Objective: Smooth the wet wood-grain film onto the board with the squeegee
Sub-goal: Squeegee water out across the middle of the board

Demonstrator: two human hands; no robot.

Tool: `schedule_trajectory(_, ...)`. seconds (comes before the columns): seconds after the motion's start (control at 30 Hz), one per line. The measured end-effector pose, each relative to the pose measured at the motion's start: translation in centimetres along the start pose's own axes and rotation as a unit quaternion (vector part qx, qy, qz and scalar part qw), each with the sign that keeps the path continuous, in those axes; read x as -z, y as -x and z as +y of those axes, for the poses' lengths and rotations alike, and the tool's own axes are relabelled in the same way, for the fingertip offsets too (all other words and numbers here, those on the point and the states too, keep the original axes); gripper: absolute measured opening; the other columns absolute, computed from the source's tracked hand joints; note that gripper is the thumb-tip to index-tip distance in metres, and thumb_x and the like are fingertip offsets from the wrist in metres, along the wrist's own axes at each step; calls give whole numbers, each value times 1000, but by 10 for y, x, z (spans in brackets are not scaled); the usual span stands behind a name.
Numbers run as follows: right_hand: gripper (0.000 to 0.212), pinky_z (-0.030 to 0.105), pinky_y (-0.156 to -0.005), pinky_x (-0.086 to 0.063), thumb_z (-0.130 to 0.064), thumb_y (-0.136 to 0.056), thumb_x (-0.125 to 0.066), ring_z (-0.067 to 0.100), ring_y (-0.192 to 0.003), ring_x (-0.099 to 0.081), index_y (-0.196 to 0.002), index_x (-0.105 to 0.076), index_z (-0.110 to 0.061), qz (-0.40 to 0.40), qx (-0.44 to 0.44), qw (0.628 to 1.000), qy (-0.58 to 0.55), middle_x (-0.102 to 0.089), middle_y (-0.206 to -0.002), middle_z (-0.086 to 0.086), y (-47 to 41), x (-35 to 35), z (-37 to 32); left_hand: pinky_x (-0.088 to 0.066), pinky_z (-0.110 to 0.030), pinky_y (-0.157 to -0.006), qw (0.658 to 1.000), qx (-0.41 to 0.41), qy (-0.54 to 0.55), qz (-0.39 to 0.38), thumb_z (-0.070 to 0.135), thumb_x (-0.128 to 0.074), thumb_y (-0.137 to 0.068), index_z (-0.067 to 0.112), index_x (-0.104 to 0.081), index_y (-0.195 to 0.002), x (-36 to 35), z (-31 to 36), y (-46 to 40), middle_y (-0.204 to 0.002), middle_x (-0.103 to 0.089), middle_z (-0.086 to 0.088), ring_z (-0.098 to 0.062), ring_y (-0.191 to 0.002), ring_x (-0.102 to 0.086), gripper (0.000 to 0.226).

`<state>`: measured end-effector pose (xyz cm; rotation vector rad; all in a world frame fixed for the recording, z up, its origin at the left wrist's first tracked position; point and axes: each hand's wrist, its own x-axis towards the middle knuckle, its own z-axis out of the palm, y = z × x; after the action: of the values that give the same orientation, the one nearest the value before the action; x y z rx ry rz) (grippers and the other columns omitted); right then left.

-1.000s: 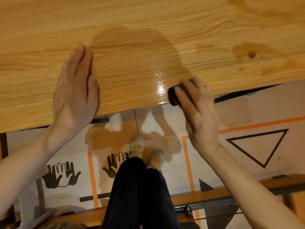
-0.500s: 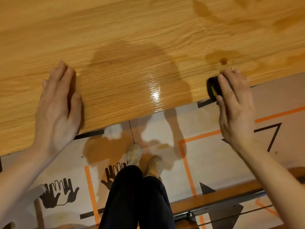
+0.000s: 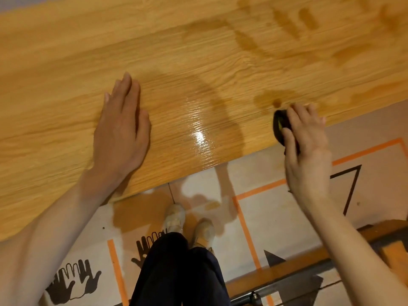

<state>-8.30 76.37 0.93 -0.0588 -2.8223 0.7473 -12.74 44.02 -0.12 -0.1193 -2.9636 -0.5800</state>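
A long board covered in glossy wood-grain film [image 3: 198, 69] fills the upper part of the head view, with wet dark patches and a bright glare near its front edge. My left hand [image 3: 121, 131] presses flat on the film, fingers straight and together. My right hand [image 3: 305, 142] grips a small black squeegee [image 3: 280, 124] with a yellow strip, held against the board's front edge at the right. Most of the squeegee is hidden under my fingers.
Below the board lies floor cardboard [image 3: 276, 208] printed with orange lines, a black triangle and black hand marks. My legs and light shoes [image 3: 187, 224] stand beneath the edge. A wooden beam and a metal bar [image 3: 287, 281] run along the lower right.
My right hand slid the squeegee rightward along the front edge over the last second. My left hand sits further right on the film than half a second ago.
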Motion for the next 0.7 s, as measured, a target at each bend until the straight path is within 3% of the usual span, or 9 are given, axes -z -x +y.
schedule_trajectory(0.1, 40, 56, -116, -26, -8, -98, -46, 37, -141, -33, -137, -51, 1, -2, -6, 1000, 23, -46, -146, 20, 11, -26, -56, -2, -29, -127, 1000, 5, -3, -1, 20, -36, -110, 2, -29, -158, 1, 0, -3, -168, -21, -12, -24, -157, -15, 52)
schedule_trajectory(0.2, 48, 54, -112, -33, 0, -88, -53, 42, -136, -40, -137, -49, 0, -86, 100, 990, 52, -48, -143, 22, 36, -61, -120, -2, -29, -127, 1000, 6, -6, -7, 21, -36, -110, 3, -28, -158, 3, 1, -3, -169, -20, -12, -23, -157, -14, 52)
schedule_trajectory(0.33, 45, 43, -119, -23, -9, -95, -55, 28, -142, -35, -140, -49, -7, -109, 188, 976, 29, -46, -148, 11, 28, -52, -103, -1, -28, -127, 1000, 8, 2, -11, 21, -36, -111, 4, -27, -159, 2, 2, -2, -169, -20, -11, -21, -157, -14, 52)
schedule_trajectory(0.47, 42, 49, -121, -18, -14, -102, -46, 27, -146, -26, -144, -45, -7, -67, 12, 997, 35, -38, -153, 10, -15, -14, -33, -4, -32, -128, 1000, 8, 2, -11, 20, -36, -110, 4, -27, -159, 1, 4, 0, -169, -20, -11, -23, -157, -15, 52)
schedule_trajectory(0.57, 41, 50, -119, -19, -14, -102, -42, 31, -145, -27, -142, -46, -4, 14, -104, 994, 41, -38, -152, 15, -27, -24, -47, -2, -32, -128, 1000, 9, 0, -14, 20, -35, -111, 3, -26, -159, 1, 1, -3, -169, -19, -11, -23, -158, -14, 52)
schedule_trajectory(0.63, 43, 50, -117, -22, -8, -99, -47, 36, -143, -30, -141, -46, -1, 18, -67, 996, 50, -39, -150, 19, -19, -50, -92, -1, -30, -128, 1000, 12, 1, -19, 23, -32, -110, 3, -26, -159, 3, -1, -4, -169, -19, -11, -23, -158, -13, 53)
schedule_trajectory(0.7, 55, 50, -118, -23, -6, -95, -52, 38, -145, -26, -147, -34, 0, -72, 44, 995, 59, -33, -154, 21, 1, -79, -136, 0, -29, -128, 1000, 14, 0, -25, 25, -31, -109, 3, -26, -159, 3, 1, -4, -169, -19, -11, -23, -158, -13, 55)
